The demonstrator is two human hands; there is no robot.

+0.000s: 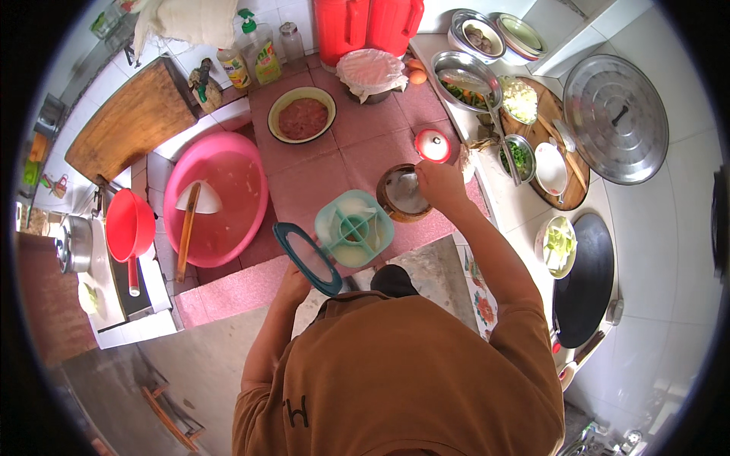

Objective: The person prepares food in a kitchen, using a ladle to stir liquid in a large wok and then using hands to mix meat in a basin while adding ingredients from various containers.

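A pale green divided seasoning box [356,231] stands at the counter's front edge, with white contents in some compartments. Its teal-rimmed clear lid [308,259] is raised on the left. My left hand [293,283] is at that lid's lower edge, its fingers mostly hidden behind it. Beside the box is a brown round pot [393,199] with whitish contents. My right hand [439,183] is curled over the pot's right rim; what its fingers grip is hidden. Just behind that hand lies a white lid with a red rim [432,145].
A pink basin [259,188] of cloudy water is at left, holding a white bowl [199,200]. Behind stands an enamel bowl of raw meat [302,118]. At right are a steel bowl with a ladle [447,60], a round chopping board [576,191] and a black wok lid [587,290].
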